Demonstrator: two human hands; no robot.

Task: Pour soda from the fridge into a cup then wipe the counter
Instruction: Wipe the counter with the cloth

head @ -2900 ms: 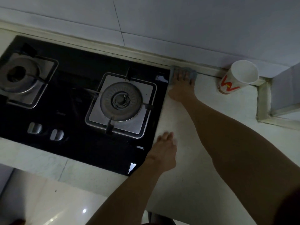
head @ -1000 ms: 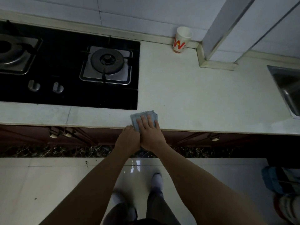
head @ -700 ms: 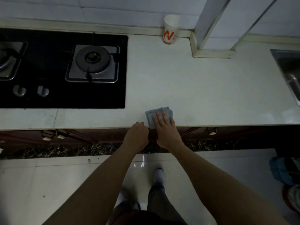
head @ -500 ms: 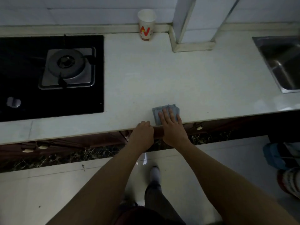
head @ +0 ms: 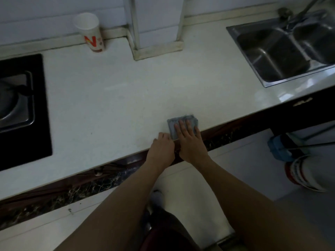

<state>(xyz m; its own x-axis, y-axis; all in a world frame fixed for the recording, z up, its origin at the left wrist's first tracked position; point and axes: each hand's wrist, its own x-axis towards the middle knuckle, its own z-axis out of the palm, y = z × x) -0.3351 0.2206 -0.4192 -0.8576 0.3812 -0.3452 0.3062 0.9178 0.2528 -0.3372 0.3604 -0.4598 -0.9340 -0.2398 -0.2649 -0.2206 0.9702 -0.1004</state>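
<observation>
The blue-grey cloth (head: pixel 172 126) lies folded at the very front edge of the white counter (head: pixel 112 98), roughly midway between the hob (head: pixel 23 109) on the left and the steel sink (head: pixel 282 51) on the right. The right hand (head: pixel 190 140) lies flat on it, straight fingers (head: pixel 181 125) spread and pressing down; it is not clutching the cloth. The left hand (head: pixel 162 147) rests on the counter edge just beside the cloth's left corner with fingers loosely bent, holding nothing that can be seen. A few seconds ago the cloth was at the back wall beside the hob. It has since been drawn forward to the edge and, over the last second, slid along it toward the sink, with the left hand keeping pace. That suggests the wiping is well under way, with the strip nearer the sink probably left to cover. The paper cup (head: pixel 90 32) stands upright against the back wall, well apart from both hands; whether it holds soda cannot be told from this angle.
</observation>
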